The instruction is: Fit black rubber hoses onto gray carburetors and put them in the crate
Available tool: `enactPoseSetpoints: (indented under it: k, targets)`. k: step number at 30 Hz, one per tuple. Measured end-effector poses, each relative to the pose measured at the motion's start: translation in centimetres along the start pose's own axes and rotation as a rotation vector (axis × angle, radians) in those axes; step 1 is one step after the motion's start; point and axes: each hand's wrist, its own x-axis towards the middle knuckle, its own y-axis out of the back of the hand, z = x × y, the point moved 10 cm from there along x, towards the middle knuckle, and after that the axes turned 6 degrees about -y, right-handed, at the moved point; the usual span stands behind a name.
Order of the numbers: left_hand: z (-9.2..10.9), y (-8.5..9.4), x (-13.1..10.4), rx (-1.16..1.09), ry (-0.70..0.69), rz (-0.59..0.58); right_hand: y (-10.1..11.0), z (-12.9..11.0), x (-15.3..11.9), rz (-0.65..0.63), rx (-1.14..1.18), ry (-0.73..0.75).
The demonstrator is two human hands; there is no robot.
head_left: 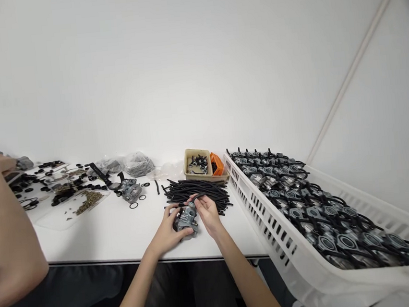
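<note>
A grey metal carburetor (186, 219) stands near the table's front edge, with my left hand (170, 231) closed around its left side. My right hand (207, 211) pinches a short black rubber hose (198, 197) against the carburetor's upper right. Whether the hose end sits over a fitting there is hidden by my fingers. Just behind both hands lies a heap of black rubber hoses (182, 190). Another carburetor (131, 191) rests farther left on the table, beside a few black O-rings (134, 205).
A white plastic crate (254, 221) filled with rows of carburetors (313, 213) stands on the right. Behind the hoses are a beige bin (187, 163) and an orange basket (217, 163). Brass fittings (89, 201) and a watch (113, 185) lie left. A co-worker's arm (7, 230) reaches in.
</note>
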Motion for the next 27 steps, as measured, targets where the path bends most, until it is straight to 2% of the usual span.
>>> enactPoseSetpoints:
  k: [4,9,27]
  targets:
    - [-0.1,0.0,0.0,0.021,-0.004,0.002,0.6,0.5,-0.6,0.027,-0.010,0.051]
    - [-0.5,0.2,0.1,0.055,0.005,0.032,0.3,0.9,-1.0,-0.014,-0.090,0.045]
    - [-1.2,0.2,0.0,0.051,0.044,0.034,0.3,0.3,-1.1,0.028,-0.169,0.075]
